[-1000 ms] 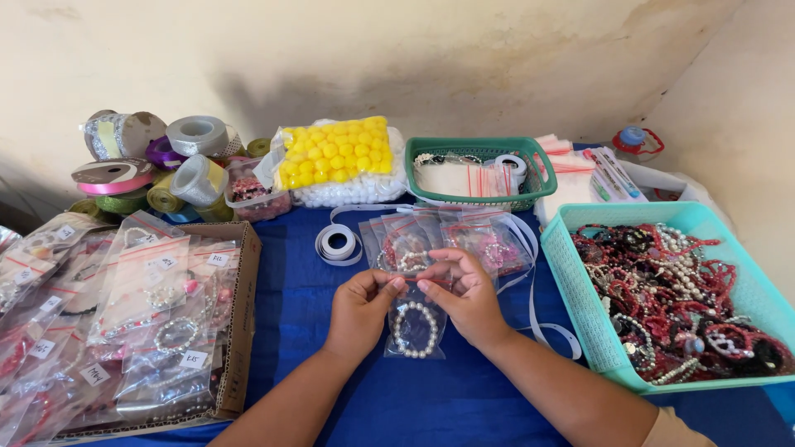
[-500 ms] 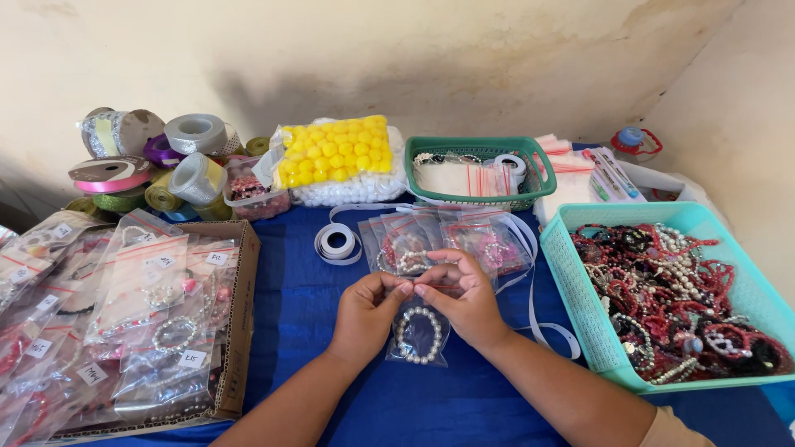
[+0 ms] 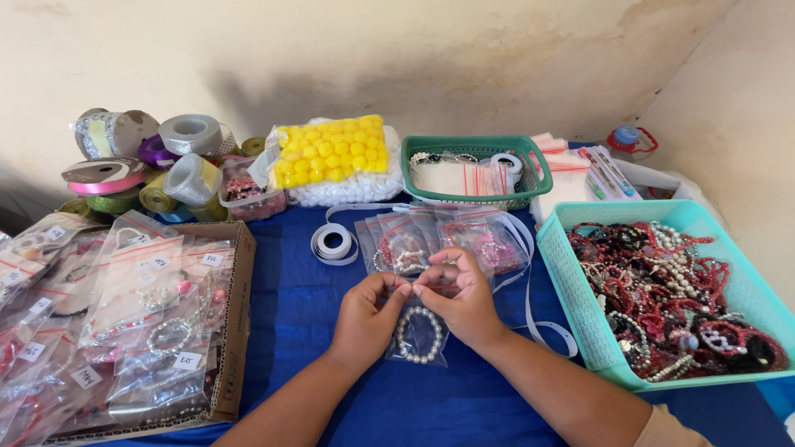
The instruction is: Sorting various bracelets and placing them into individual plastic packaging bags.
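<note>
Both hands pinch the top edge of a small clear zip bag (image 3: pixel 418 335) that holds a white pearl bracelet. My left hand (image 3: pixel 370 313) grips the bag's left top corner and my right hand (image 3: pixel 462 298) grips the right. The bag hangs down onto the blue tablecloth (image 3: pixel 290 306). Just behind my fingers lie a few more bagged bracelets (image 3: pixel 439 240) in a loose pile.
A turquoise basket (image 3: pixel 580 306) of loose bead bracelets stands at the right. A cardboard tray (image 3: pixel 240 331) of bagged, labelled bracelets is at the left. Ribbon rolls (image 3: pixel 166 165), a yellow bead bag (image 3: pixel 331 153), a green basket (image 3: pixel 530 165) and white ribbon (image 3: pixel 334 242) line the back.
My fingers have shifted slightly along the bag's top edge; the bag stays in place. The view has drifted a little.
</note>
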